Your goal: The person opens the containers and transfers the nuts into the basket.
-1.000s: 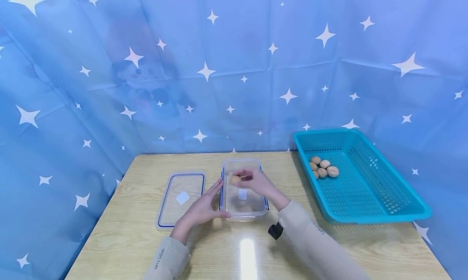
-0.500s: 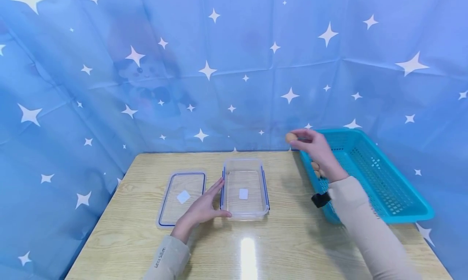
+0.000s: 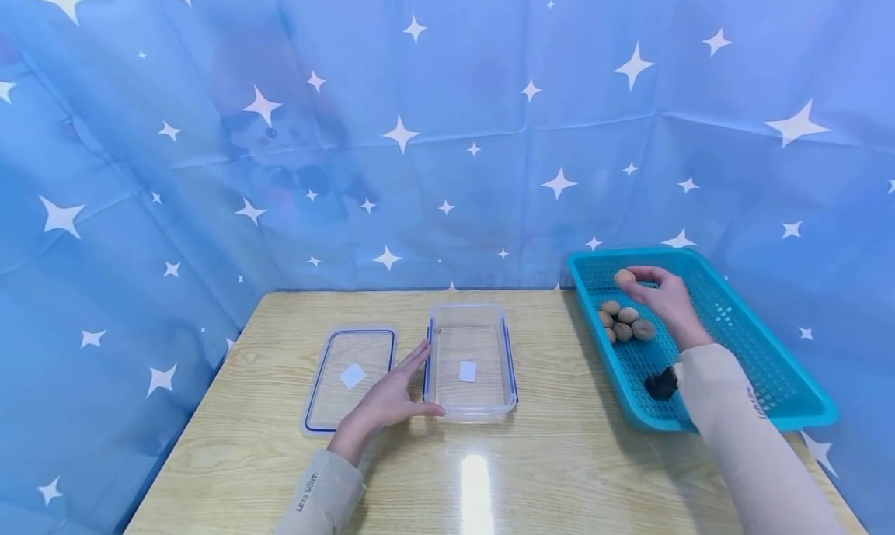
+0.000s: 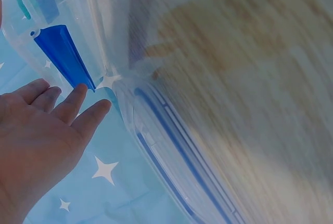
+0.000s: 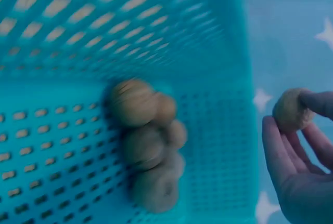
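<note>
My left hand [image 3: 408, 381] lies with straight fingers against the left wall of an empty clear plastic container [image 3: 470, 408] in the middle of the table. In the left wrist view its fingers [image 4: 73, 107] reach a blue clip [image 4: 61, 53] on that container. My right hand [image 3: 635, 280] hovers over the far end of a teal basket [image 3: 758, 364] and pinches a walnut [image 3: 625, 276] between thumb and fingers. The same held walnut [image 5: 290, 110] shows in the right wrist view. Several walnuts [image 3: 622, 322] lie clustered in the basket below, and the right wrist view also catches this walnut pile [image 5: 148, 146].
A clear lid [image 3: 347, 378] with a blue seal lies flat just left of the container. The wooden table [image 3: 489, 465] has bare room in front. A blue star-patterned cloth [image 3: 447, 131] hangs behind and around the table.
My right hand has carried the walnut from inside the clear container across to the right, over the teal basket. The left hand has stayed against the container.
</note>
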The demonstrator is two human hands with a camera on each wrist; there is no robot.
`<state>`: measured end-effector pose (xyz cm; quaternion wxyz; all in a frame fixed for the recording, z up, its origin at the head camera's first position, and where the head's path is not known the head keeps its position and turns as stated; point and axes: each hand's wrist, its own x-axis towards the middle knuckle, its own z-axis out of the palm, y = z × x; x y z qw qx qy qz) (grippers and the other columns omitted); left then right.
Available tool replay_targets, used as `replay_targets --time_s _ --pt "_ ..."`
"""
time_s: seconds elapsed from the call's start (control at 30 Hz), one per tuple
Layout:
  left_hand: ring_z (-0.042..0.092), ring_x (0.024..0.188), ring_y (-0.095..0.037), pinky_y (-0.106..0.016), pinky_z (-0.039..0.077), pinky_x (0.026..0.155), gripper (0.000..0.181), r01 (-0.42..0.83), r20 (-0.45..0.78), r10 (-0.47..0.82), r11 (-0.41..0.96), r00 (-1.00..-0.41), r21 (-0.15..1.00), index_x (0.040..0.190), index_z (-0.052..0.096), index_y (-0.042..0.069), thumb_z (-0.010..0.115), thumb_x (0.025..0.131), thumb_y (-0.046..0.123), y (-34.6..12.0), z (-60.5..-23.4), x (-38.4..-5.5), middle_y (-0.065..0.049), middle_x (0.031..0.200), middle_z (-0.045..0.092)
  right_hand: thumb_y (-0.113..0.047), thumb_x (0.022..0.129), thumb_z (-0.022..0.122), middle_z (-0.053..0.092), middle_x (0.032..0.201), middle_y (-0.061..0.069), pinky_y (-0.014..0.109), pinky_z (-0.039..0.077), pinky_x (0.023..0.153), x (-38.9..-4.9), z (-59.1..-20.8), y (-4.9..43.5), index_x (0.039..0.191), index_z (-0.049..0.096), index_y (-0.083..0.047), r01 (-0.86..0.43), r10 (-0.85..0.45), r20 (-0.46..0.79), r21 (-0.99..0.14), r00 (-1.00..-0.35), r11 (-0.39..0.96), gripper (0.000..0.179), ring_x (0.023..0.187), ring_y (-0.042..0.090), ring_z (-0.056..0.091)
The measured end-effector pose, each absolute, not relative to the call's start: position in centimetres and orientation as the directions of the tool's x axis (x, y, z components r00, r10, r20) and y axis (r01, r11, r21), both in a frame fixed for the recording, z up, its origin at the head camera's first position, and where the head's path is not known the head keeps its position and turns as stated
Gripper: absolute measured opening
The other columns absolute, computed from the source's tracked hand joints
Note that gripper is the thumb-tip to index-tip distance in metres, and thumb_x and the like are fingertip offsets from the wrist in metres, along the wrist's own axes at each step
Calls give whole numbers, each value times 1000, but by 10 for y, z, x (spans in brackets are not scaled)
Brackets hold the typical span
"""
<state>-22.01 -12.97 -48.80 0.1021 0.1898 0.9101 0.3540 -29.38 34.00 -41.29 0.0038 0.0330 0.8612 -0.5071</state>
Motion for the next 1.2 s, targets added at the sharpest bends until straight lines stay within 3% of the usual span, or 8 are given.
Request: replay_targets --time_s 0.2,0.4,0.83,1.03,1.2 --pt "24 152 -38 -61 31 119 111 275 -55 422 677 -905 683 160 21 18 84 74 50 -128 -488 -220 -3 169 14 -47 102 49 33 154 28 67 35 109 -301 -438 355 151 35 -1 92 12 -99 -859 -995 504 69 139 48 32" --pt "23 152 -36 -59 30 120 111 279 -57 426 681 -903 677 160 21 19 83 74 51 -126 -489 -219 -2 169 13 -39 104 49 37 148 36 62 43 102 -305 -456 369 147 39 6 125 -14 -165 -796 -986 593 63 132 52 38" --pt "23 153 -34 -57 30 121 111 289 -53 435 680 -899 674 160 20 16 84 75 47 -126 -485 -218 -2 169 13 -31 100 59 45 141 37 59 49 95 -309 -463 370 142 44 10 148 11 -216 -631 -976 762 60 126 54 44" --pt "23 153 -34 -57 30 120 111 287 -53 431 682 -901 673 160 21 17 84 75 49 -125 -488 -219 -1 169 13 -30 101 57 44 141 38 62 46 98 -304 -456 369 144 41 11 165 10 -228 -670 -974 724 61 128 55 41" --pt "27 151 -37 -60 35 117 107 281 -75 419 720 -905 635 160 24 19 82 76 52 -125 -484 -221 -3 168 18 -29 105 49 45 140 38 61 48 93 -302 -448 370 142 44 9 110 17 -142 -683 -990 722 53 123 53 46"
